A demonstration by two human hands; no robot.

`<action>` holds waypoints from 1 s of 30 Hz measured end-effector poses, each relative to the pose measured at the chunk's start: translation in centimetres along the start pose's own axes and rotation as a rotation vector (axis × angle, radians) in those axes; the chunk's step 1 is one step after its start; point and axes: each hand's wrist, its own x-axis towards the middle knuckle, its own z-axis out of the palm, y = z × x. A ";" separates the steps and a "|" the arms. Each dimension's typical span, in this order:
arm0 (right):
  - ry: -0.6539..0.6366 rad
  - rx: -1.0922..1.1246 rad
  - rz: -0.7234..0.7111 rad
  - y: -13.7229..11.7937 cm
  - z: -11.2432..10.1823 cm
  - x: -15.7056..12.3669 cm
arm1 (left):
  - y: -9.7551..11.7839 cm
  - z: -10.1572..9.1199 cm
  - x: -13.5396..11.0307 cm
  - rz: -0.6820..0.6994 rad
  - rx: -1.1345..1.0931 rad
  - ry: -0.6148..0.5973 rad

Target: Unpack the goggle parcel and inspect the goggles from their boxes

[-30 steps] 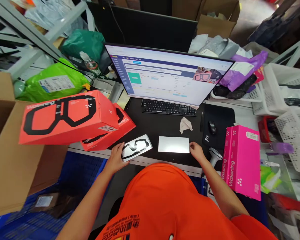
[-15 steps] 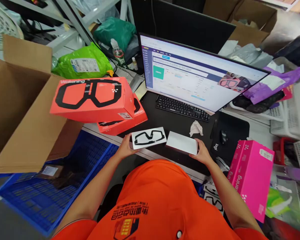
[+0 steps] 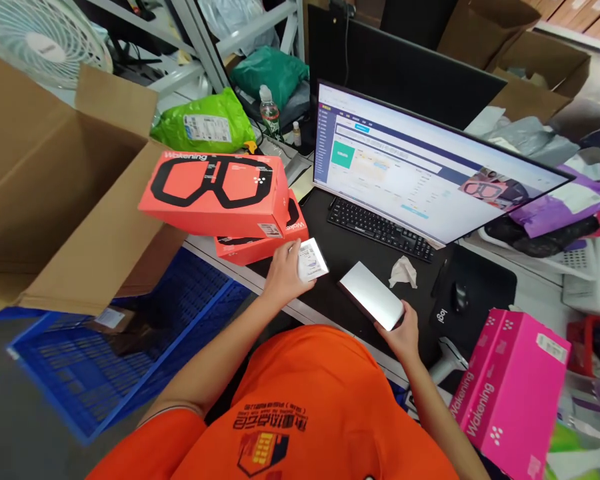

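My left hand is closed around a small white box, whose end with a printed label faces up. My right hand grips the near right end of a plain silvery-white box, held low over the black desk mat. The two boxes are apart. Just beyond my left hand lie two coral-red Wakening boxes, the upper one resting across the lower one. A crumpled white tissue lies beyond the silvery-white box.
A monitor stands behind a keyboard. Pink Wakening boxes and a mouse are at the right. On the left, an open carton sits over a blue crate. A green parcel lies behind the coral-red boxes.
The left hand has turned its white box, so the labelled end shows instead of the face with the black goggle-shaped print. The right hand's box has swung round to a steeper angle. My view has shifted left.
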 end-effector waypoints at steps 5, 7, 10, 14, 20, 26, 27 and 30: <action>0.113 -0.043 -0.062 -0.5 0.2 -1.7 | 1.9 1.4 -2.1 -0.166 0.071 0.003; 0.153 -0.041 -0.076 -0.9 0.5 -2.2 | 1.6 1.4 -3.0 -0.171 0.102 -0.029; 0.212 -0.049 -0.157 -1.2 0.9 -2.5 | 0.4 1.1 -4.1 -0.167 0.030 -0.020; 0.214 -0.085 -0.320 -0.7 1.3 -2.7 | -0.8 1.3 -5.6 -0.246 -0.262 -0.012; 0.235 -0.151 -0.461 0.0 1.0 -2.6 | -1.2 1.8 -5.5 -0.095 -0.260 0.092; 0.244 -0.232 -0.587 0.8 0.7 -2.4 | -2.6 2.2 -4.7 -0.011 -0.291 -0.051; 0.245 -0.246 -0.615 1.1 0.8 -2.4 | -2.5 2.4 -4.8 -0.058 -0.282 -0.005; 0.253 -0.312 -0.738 2.5 1.3 -2.9 | -1.5 3.5 -5.4 -0.224 -0.252 0.188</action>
